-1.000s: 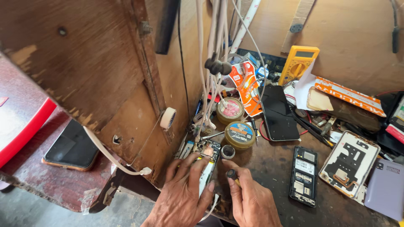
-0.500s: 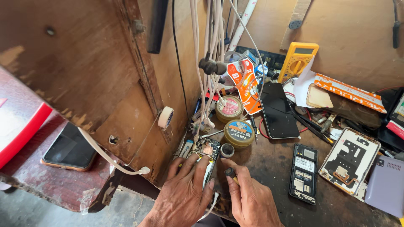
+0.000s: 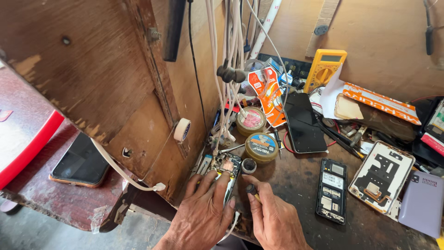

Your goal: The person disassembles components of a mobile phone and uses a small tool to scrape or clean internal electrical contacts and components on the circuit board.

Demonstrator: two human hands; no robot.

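Bench: cluttered dark wooden worktop (image 3: 296, 180) stood against a plywood wall, seen from above.
Far left of the hands: a black phone (image 3: 81, 162) lay face up on a worn reddish ledge, well apart from the left hand.
Above the left hand: a roll of white tape (image 3: 182, 129) hung on the wooden panel, and a bundle of white cables (image 3: 226, 92) dropped down just beyond the fingertips.
Left hand: the left hand (image 3: 203, 215) lay flat, fingers spread and pressed down on an opened phone with its circuit board bare (image 3: 223, 167), pinning it to the bench.
Task's thing: that opened phone sat at the near edge of the bench, under the left fingers and just left of the right hand.
Right hand: the right hand (image 3: 275, 220) was pinched narrow around a small dark-tipped tool (image 3: 252, 190), its tip just beside the phone's right edge; I could not tell if it touched.
Just beyond the hands: a small black cap (image 3: 248, 165) sat by the phone, with two round tins (image 3: 261, 146) behind it.
Right of the right hand: an open keypad phone (image 3: 332, 190) lay near, then a white phone back frame (image 3: 381, 178) and a lilac phone (image 3: 422, 203) further off.
Back right: a yellow multimeter (image 3: 323, 69) leaned by the wall, a black smartphone (image 3: 303, 122) below it.
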